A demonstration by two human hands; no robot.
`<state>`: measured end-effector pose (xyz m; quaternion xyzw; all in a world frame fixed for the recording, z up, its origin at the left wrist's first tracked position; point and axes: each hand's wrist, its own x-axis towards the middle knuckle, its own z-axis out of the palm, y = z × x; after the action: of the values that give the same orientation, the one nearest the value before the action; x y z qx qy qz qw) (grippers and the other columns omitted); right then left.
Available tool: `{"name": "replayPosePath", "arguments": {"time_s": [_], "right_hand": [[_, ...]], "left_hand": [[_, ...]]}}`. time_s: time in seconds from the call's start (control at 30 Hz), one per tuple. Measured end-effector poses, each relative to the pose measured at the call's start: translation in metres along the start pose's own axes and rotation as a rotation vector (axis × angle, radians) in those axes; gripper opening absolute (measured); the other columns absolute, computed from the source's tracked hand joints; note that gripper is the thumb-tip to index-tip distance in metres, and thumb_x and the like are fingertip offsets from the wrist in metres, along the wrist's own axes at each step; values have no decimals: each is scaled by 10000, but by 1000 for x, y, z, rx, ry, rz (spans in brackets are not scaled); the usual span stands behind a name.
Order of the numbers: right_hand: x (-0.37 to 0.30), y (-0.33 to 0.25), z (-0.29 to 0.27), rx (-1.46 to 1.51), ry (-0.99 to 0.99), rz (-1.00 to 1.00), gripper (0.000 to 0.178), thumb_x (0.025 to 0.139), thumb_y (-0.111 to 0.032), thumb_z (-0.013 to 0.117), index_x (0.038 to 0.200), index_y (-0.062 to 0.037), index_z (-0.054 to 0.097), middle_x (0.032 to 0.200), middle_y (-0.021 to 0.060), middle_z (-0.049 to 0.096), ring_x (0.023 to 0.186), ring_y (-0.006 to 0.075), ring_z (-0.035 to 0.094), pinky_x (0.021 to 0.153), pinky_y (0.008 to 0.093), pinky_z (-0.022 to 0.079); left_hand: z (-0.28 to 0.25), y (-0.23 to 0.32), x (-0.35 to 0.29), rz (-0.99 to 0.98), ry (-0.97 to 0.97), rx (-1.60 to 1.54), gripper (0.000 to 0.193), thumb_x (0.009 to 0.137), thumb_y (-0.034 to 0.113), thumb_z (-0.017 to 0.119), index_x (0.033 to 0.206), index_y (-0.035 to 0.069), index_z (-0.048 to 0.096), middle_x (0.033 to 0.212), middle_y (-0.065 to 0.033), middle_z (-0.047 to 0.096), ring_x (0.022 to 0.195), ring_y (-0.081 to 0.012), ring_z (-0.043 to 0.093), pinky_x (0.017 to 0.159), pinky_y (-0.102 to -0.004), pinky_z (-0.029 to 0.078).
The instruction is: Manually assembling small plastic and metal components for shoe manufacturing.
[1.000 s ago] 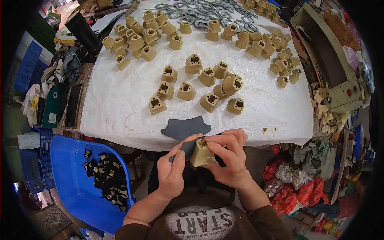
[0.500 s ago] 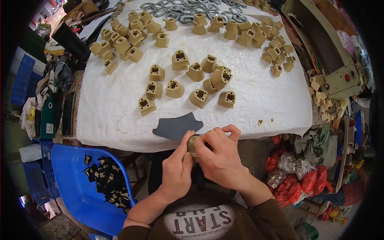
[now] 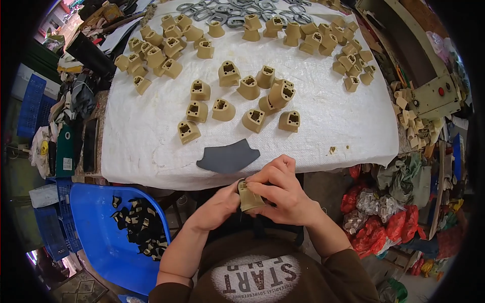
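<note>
The right hand point(image 3: 285, 194) grips a tan hollow block point(image 3: 250, 200) with its thumb and fingers, and the left hand point(image 3: 214, 208) is curled around the left side of the same block. The block sits between the two hands, just past the near edge of the table, with one end tipped up. Some of the left fingertips are hidden behind it, so I cannot tell how hard they press. Just ahead of the left hand, a flat dark gray curved piece point(image 3: 228, 157) lies on the white woven sheet point(image 3: 328, 159). Farther ahead of both hands stands a bunch of loose tan blocks point(image 3: 223, 110) with holes in their ends, and more sit in heaps beyond them. Past those heaps, far from the hands, lies a pile of gray rings point(image 3: 232, 14). To the left of the left hand is a big blue tub point(image 3: 96, 237) with small black and tan pieces point(image 3: 139, 225) in it. Well to the right of the right hand are red plastic bags point(image 3: 371, 241).
</note>
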<state>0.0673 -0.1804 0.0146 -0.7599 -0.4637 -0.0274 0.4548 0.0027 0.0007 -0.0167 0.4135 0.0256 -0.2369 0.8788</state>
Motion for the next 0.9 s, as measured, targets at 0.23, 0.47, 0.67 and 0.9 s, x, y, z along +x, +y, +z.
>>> {"name": "replayPosePath", "arguments": {"time_s": [0.23, 0.47, 0.67, 0.9], "right_hand": [[-3, 1, 4, 115, -59, -5, 459, 548, -155, 806, 948, -95, 589, 898, 1, 528, 856, 205, 488, 835, 407, 299], [-9, 11, 1, 141, -4, -19, 398, 661, -209, 772, 989, -80, 587, 900, 37, 534, 838, 228, 509, 838, 407, 330], [-12, 11, -4, 117, 103, 36, 396, 687, -228, 768, 996, -74, 573, 920, 50, 493, 906, 235, 478, 888, 424, 293], [-21, 15, 6, 229, 162, 15, 406, 685, -204, 766, 997, -72, 542, 910, 53, 464, 904, 227, 466, 875, 406, 270]], "left_hand": [[11, -8, 2, -59, 11, -13, 376, 809, 188, 590, 1124, 12, 483, 985, -3, 523, 851, -67, 495, 723, -232, 433], [20, -15, 4, -94, 234, 1, 606, 788, 328, 708, 1237, 14, 449, 1111, -37, 542, 998, -122, 549, 847, -260, 458], [8, -23, -10, 538, 469, 367, 443, 907, 224, 574, 1245, -12, 410, 1070, -110, 528, 951, -180, 521, 855, -277, 408], [-18, -42, -17, 683, 323, 592, 203, 872, 159, 648, 978, -12, 623, 934, -45, 484, 901, -148, 477, 816, -265, 400]]}}
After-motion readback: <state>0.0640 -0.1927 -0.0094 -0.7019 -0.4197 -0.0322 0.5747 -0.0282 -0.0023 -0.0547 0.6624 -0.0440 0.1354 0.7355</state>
